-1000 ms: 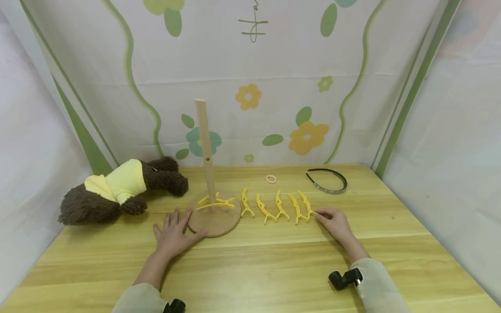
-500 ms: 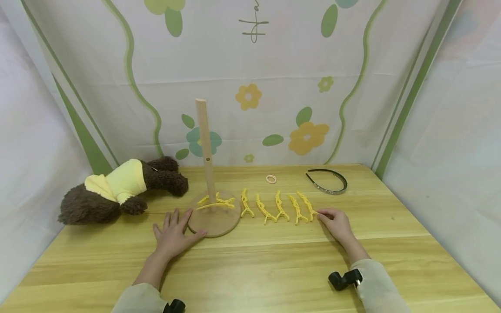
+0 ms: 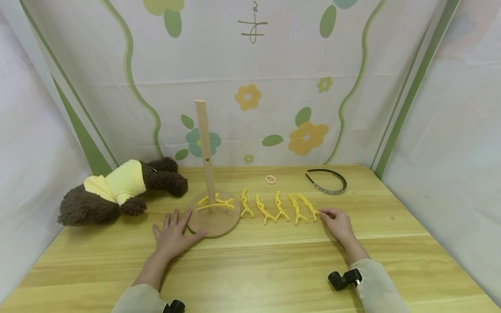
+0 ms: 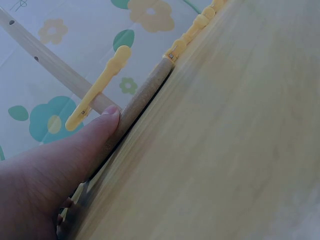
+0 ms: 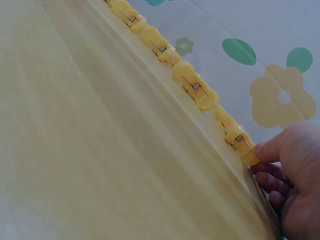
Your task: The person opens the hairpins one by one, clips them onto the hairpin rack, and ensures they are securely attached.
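Observation:
My right hand (image 3: pixel 338 224) pinches the handle end of the rightmost yellow hair clip (image 3: pixel 307 206), which lies on the table. In the right wrist view, the thumb and a finger meet at this clip (image 5: pixel 239 138), and its metal spring shows. Several more yellow hair clips (image 3: pixel 280 206) lie in a row to its left. My left hand (image 3: pixel 172 237) is spread beside a wooden stand, its thumb and index finger touching the round base (image 3: pixel 214 226). On that base, around the foot of the upright post (image 3: pixel 205 148), lie more yellow clips (image 3: pixel 223 206).
A brown plush toy (image 3: pixel 121 187) in a yellow top lies at the left. Behind the row are a small pale ring (image 3: pixel 271 179) and a black headband (image 3: pixel 330 187) with a sparkling band. A flower-printed curtain (image 3: pixel 250 56) hangs at the table's back edge.
My right hand has shifted slightly right, and the handle end of the rightmost clip has moved with it, away from its neighbour. The left hand has stayed still.

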`<state>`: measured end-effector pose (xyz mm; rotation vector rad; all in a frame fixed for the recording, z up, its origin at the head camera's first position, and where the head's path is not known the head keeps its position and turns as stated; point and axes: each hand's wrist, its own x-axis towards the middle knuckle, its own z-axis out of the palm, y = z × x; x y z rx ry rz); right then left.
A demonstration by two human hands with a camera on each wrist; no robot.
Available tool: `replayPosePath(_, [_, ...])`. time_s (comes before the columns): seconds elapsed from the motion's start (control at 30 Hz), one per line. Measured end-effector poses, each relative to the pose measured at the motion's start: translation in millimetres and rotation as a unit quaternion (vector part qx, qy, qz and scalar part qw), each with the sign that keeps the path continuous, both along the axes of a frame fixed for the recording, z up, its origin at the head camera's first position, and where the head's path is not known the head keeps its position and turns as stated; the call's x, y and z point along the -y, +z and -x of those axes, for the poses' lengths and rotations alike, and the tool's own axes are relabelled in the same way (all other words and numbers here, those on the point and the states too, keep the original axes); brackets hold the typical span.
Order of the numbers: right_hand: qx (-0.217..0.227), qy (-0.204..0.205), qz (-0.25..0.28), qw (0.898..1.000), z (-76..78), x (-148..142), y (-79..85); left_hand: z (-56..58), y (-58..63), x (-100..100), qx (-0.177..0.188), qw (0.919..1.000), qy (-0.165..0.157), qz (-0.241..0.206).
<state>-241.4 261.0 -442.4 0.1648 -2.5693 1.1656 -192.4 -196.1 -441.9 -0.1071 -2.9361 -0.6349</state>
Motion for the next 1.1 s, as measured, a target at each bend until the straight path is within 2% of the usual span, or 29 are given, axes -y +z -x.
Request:
replayPosePath(0.17, [0.011,0.026,-0.001,1.000,1.3,-0.9,-2.9,0.0,-0.3,0.1,0.002,1.0000,0.000,-0.003])
replayPosePath(0.33, [0.035,0.040,-0.038,0.998,3.6,-0.9,-4.5,-0.1,-0.3,0.2,0.002,1.0000,0.000,-0.002])
replayPosePath(0.5, [0.040,0.031,-0.062,0.997,2.5,0.3,-3.0,-0.4,0.8,-0.1,0.002,1.0000,0.000,-0.002])
replayPosePath(0.73, [0.041,0.017,-0.055,0.998,0.3,0.8,-0.3,-1.1,1.2,-0.2,0.002,1.0000,0.001,-0.004])
replayPosePath(1.1, [0.049,0.020,-0.052,0.997,0.3,-0.7,1.5,-0.9,1.7,-0.3,0.004,1.0000,0.003,0.002])
